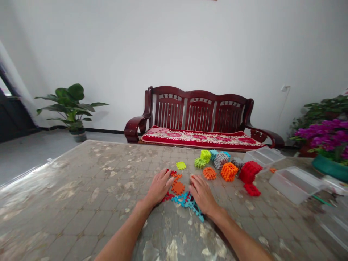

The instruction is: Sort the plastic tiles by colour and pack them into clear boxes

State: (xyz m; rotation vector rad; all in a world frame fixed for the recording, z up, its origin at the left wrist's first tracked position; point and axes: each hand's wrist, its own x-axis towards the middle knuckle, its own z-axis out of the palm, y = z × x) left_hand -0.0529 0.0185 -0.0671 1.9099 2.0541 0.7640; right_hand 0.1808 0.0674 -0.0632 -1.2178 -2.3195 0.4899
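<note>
L hand (pixel 159 187) fingers spread, relaxed, not gripping, flat orange plastic gear piece (pixel 178 187) at its 3 o'clock; R hand (pixel 202 194) fingers loosely curled, can't tell if holding, teal plastic lattice strip (pixel 185 199) at its 8 o'clock

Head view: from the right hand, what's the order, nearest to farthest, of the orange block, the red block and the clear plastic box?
From the right hand:
1. orange block, ahead and to the right
2. red block, farther right
3. clear plastic box, at the far right
</note>
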